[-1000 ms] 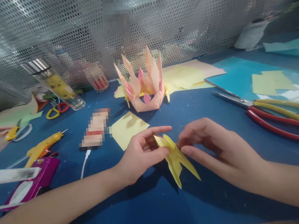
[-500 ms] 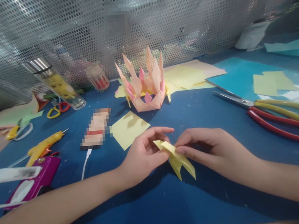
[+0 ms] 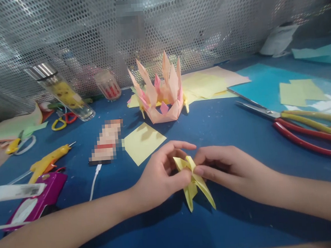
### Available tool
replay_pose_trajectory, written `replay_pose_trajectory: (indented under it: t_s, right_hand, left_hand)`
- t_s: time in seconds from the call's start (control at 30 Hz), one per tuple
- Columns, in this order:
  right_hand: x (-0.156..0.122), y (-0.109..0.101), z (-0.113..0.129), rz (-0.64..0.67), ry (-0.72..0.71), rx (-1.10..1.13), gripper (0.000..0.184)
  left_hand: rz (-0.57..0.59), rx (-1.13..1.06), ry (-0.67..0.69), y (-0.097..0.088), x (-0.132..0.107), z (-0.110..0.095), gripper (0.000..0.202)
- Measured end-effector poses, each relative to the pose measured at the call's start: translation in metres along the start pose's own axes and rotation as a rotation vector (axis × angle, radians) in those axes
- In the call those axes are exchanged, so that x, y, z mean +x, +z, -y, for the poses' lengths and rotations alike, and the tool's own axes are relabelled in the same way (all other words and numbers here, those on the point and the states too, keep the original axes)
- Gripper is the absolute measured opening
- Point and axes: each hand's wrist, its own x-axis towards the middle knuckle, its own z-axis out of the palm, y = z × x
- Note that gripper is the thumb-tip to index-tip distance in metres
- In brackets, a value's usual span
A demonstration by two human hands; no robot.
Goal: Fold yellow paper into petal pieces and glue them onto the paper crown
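A folded piece of yellow paper point(image 3: 201, 185) is held between both hands over the blue table point(image 3: 174, 234), its pointed flaps spreading above and below the fingers. My left hand point(image 3: 165, 177) pinches it from the left, thumb on the near face and index finger stretched out above. From the right, my right hand point(image 3: 231, 164) grips it between thumb and fingertips. Just beyond my left hand lies a flat yellow paper square point(image 3: 144, 143). Behind that stands a peach and pink folded-paper crown point(image 3: 164, 114).
At the right lie large scissors point(image 3: 303, 128) with red and yellow handles, near blue sheets point(image 3: 262, 78). On the left are a yellow glue gun point(image 3: 49, 160), a purple device point(image 3: 50, 190), and a phone point(image 3: 106, 142) on a white cable. A glass bottle point(image 3: 66, 95) leans behind them.
The folded yellow paper has turned and its flaps have opened wider, the lower points now hanging further down and left. Both hands keep hold of it, with fingers slightly shifted.
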Motion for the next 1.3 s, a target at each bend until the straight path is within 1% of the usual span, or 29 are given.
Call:
replay_pose_trajectory:
  t_s: [0.13, 0.27, 0.37, 0.47, 0.6, 0.7, 0.77, 0.87, 0.93, 1.03, 1.2, 1.3]
  right_hand:
    - [-0.0008, -0.0008, 0.0010, 0.021, -0.035, 0.002, 0.025]
    - [0.0000, -0.0001, -0.0011, 0.023, -0.007, 0.073, 0.028]
    - [-0.0002, 0.0009, -0.0042, -0.015, 0.021, 0.162, 0.030]
    - [-0.0011, 0.0013, -0.0066, -0.062, 0.021, 0.200, 0.030]
    - [-0.0015, 0.0011, -0.0069, -0.053, 0.025, 0.181, 0.029]
    - [-0.0013, 0.0012, -0.0040, -0.004, 0.016, 0.081, 0.027]
    - [-0.0014, 0.0016, -0.0013, 0.038, -0.050, -0.029, 0.025]
    - [-0.0024, 0.0022, 0.0009, 0.071, -0.224, -0.177, 0.025]
    - [-0.0032, 0.0020, 0.0006, 0.072, -0.271, -0.210, 0.025]
    - [-0.0039, 0.0010, -0.0007, 0.076, -0.213, -0.176, 0.026]
    - [-0.0028, -0.0002, -0.0010, 0.083, -0.143, -0.138, 0.028]
    - [-0.0022, -0.0002, -0.0009, 0.090, -0.117, -0.138, 0.028]
  left_hand:
    - [0.029, -0.001, 0.028, -0.0006, -0.0006, 0.0007, 0.040]
    - [0.027, -0.027, 0.021, -0.0012, -0.0013, 0.0009, 0.036]
    - [0.040, -0.065, 0.047, -0.0021, -0.0019, 0.0005, 0.033]
    - [0.042, -0.083, 0.064, -0.0031, -0.0019, 0.0001, 0.031]
    - [0.040, -0.080, 0.073, -0.0031, -0.0009, 0.0003, 0.032]
    - [0.031, -0.039, 0.085, -0.0020, -0.0008, 0.0014, 0.035]
    - [0.029, 0.027, 0.106, -0.0015, -0.0018, 0.0026, 0.041]
    - [0.058, 0.110, 0.113, -0.0018, -0.0037, 0.0041, 0.048]
    - [0.068, 0.106, 0.103, -0.0025, -0.0039, 0.0041, 0.049]
    - [0.050, 0.051, 0.088, -0.0041, -0.0019, 0.0023, 0.046]
    - [0.030, -0.066, 0.044, -0.0055, 0.0013, -0.0006, 0.034]
    - [0.032, -0.077, 0.041, -0.0053, 0.0010, -0.0004, 0.034]
